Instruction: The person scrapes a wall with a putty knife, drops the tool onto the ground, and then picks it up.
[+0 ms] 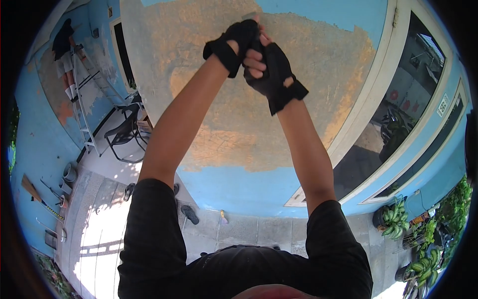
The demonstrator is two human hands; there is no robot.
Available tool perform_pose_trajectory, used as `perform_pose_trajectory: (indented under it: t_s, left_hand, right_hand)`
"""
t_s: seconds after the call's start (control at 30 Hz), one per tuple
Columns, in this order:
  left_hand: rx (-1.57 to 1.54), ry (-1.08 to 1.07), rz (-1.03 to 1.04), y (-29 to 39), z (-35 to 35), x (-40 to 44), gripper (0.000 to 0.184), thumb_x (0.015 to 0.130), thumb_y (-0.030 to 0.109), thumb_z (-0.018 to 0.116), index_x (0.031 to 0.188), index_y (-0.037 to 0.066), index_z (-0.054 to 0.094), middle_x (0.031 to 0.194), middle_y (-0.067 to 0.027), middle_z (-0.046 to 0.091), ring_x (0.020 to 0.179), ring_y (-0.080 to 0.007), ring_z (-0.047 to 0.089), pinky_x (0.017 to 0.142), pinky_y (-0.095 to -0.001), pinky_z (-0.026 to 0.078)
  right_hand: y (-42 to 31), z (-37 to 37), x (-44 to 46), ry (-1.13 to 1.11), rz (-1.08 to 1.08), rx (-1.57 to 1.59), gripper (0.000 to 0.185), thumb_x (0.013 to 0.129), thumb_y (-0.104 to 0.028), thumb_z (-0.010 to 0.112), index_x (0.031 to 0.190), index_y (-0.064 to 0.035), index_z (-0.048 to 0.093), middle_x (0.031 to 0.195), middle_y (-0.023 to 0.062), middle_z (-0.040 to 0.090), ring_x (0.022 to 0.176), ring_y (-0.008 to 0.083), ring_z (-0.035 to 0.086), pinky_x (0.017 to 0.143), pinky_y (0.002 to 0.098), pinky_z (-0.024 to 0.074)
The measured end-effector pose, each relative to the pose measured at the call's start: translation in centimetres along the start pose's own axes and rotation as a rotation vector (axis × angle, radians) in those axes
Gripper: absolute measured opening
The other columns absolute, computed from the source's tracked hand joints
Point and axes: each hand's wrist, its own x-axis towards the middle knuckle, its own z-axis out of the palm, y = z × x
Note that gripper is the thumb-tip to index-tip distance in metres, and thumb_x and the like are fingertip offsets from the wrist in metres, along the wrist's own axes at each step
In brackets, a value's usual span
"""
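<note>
Both my hands, in black fingerless gloves, are raised together against the upper part of the wall (pixel 224 114). Its blue paint is stripped over a large grey and orange patch. My left hand (pixel 243 42) is closed around a scraper (pixel 250 16), whose flat blade touches the wall near the top. Just right of it and slightly lower, my right hand (pixel 268 67) has its fingers curled round the tool's handle, which is mostly hidden by the gloves.
At the left a person (pixel 63 50) stands on a ladder (pixel 82 107), with a black chair (pixel 124 130) below. A window door (pixel 383 129) is on the right. Sandals (pixel 189 214) and a small scraper (pixel 223 217) lie on the floor; potted plants (pixel 393 219) stand lower right.
</note>
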Motion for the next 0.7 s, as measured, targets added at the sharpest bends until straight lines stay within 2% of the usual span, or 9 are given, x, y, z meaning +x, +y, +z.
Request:
perform_pose_trajectory:
  t_s: [0.13, 0.2, 0.27, 0.37, 0.43, 0.53, 0.6, 0.67, 0.7]
  left_hand:
    - [0.201, 0.004, -0.088, -7.8, 1.7, -8.9, 0.045, 0.094, 0.045, 0.058, 0.106, 0.002, 0.065, 0.077, -0.0035, 0.066, 0.069, -0.0119, 0.062, 0.058, -0.0259, 0.049]
    - [0.262, -0.091, -0.109, -12.4, 2.0, -13.8, 0.046, 0.096, 0.045, 0.054, 0.116, 0.005, 0.063, 0.092, -0.0043, 0.069, 0.079, -0.0118, 0.064, 0.065, -0.0256, 0.05]
    - [0.076, -0.214, -0.099, -19.0, 2.5, -17.8, 0.053, 0.097, 0.052, 0.047, 0.12, 0.006, 0.058, 0.102, -0.0041, 0.068, 0.093, -0.0129, 0.063, 0.074, -0.0246, 0.049]
    - [-0.207, -0.476, -0.368, -25.1, 4.7, -24.4, 0.066, 0.089, 0.066, 0.051, 0.112, 0.004, 0.055, 0.087, -0.0058, 0.062, 0.08, -0.0165, 0.067, 0.077, -0.029, 0.054]
    - [-0.138, -0.408, -0.317, -27.8, 7.6, -27.6, 0.081, 0.079, 0.074, 0.058, 0.121, 0.006, 0.045, 0.102, -0.0075, 0.061, 0.103, -0.0171, 0.063, 0.083, -0.0293, 0.051]
    - [0.36, -0.447, -0.216, -26.4, 10.2, -30.2, 0.078, 0.089, 0.05, 0.06, 0.142, 0.0, 0.031, 0.121, -0.0191, 0.059, 0.107, -0.0318, 0.06, 0.088, -0.0384, 0.049]
    - [0.48, -0.502, -0.244, -25.2, 11.3, -30.4, 0.078, 0.089, 0.044, 0.06, 0.145, 0.001, 0.027, 0.127, -0.0218, 0.055, 0.111, -0.0353, 0.058, 0.09, -0.0398, 0.048]
    - [0.6, -0.551, -0.279, -25.1, 12.4, -30.6, 0.079, 0.089, 0.039, 0.06, 0.148, 0.001, 0.023, 0.132, -0.0246, 0.052, 0.116, -0.0388, 0.056, 0.092, -0.0411, 0.047]
    - [0.607, -0.561, -0.318, -25.2, 12.9, -30.4, 0.079, 0.089, 0.04, 0.06, 0.148, 0.001, 0.024, 0.133, -0.025, 0.051, 0.117, -0.0392, 0.055, 0.094, -0.0416, 0.047]
  right_hand:
    - [3.1, -3.3, -10.8, 0.285, 0.052, -0.369, 0.031, 0.101, -0.041, 0.045, 0.121, -0.0182, 0.053, 0.064, -0.0019, 0.047, 0.044, 0.0077, 0.043, 0.037, 0.021, 0.0338]
    - [5.2, -5.6, -15.9, 0.37, 0.143, -0.428, 0.035, 0.101, -0.041, 0.046, 0.125, -0.0153, 0.05, 0.065, -0.0021, 0.046, 0.044, 0.0074, 0.042, 0.037, 0.0214, 0.0337]
    - [7.3, -6.3, -19.9, 0.42, 0.085, -0.302, 0.034, 0.101, -0.037, 0.049, 0.126, -0.0142, 0.048, 0.065, -0.0023, 0.046, 0.043, 0.0072, 0.041, 0.037, 0.0216, 0.0334]
    - [9.8, -7.6, -24.0, 0.613, 0.079, -0.313, 0.031, 0.099, -0.026, 0.054, 0.124, -0.0077, 0.048, 0.065, -0.0027, 0.045, 0.044, 0.0062, 0.042, 0.038, 0.0224, 0.0336]
    - [11.5, -12.7, -26.6, 0.784, -0.033, -0.515, 0.028, 0.097, -0.013, 0.055, 0.124, -0.0065, 0.052, 0.061, -0.0022, 0.045, 0.043, 0.0066, 0.041, 0.038, 0.0236, 0.0336]
    - [9.0, -11.8, -28.4, 1.084, 0.008, -1.061, 0.044, 0.095, -0.006, 0.055, 0.138, -0.0063, 0.047, 0.06, -0.0018, 0.048, 0.048, 0.0084, 0.049, 0.044, 0.0242, 0.0395]
    - [7.8, -11.9, -29.5, 1.053, 0.1, -1.14, 0.058, 0.09, -0.012, 0.063, 0.144, -0.0079, 0.041, 0.062, -0.0004, 0.052, 0.055, 0.01, 0.055, 0.05, 0.0263, 0.0434]
    - [8.3, -11.5, -30.5, 0.77, 0.209, -1.772, 0.068, 0.083, -0.018, 0.072, 0.144, -0.0087, 0.042, 0.062, 0.0011, 0.052, 0.06, 0.012, 0.057, 0.054, 0.0292, 0.0463]
    - [8.0, -11.4, -31.1, 0.76, 0.208, -1.773, 0.068, 0.083, -0.018, 0.072, 0.144, -0.0087, 0.042, 0.062, 0.0011, 0.052, 0.06, 0.012, 0.057, 0.054, 0.0292, 0.0463]
